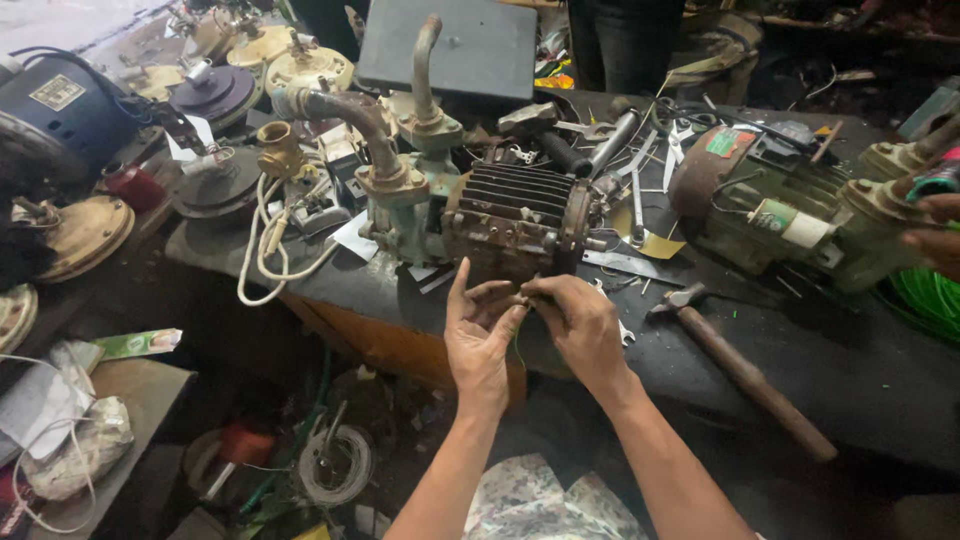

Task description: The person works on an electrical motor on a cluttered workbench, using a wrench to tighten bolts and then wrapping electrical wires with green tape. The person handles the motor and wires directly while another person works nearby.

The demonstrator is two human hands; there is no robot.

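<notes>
Rusty pump motor [515, 220] just beyond both hands' fingers [505, 298]

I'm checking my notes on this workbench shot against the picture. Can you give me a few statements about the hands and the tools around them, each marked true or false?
1. Both hands meet in front of the rusty finned motor pump. True: the left hand and right hand touch fingertips at something small there; what it is cannot be told.
2. The right hand grips the hammer. False: the hammer lies untouched on the dark bench, to the right of that hand.
3. A second, green motor sits further right on the bench. True.
4. The white cable is wound around the left wrist. False: it hangs over the bench edge left of the pump, away from both hands.
</notes>
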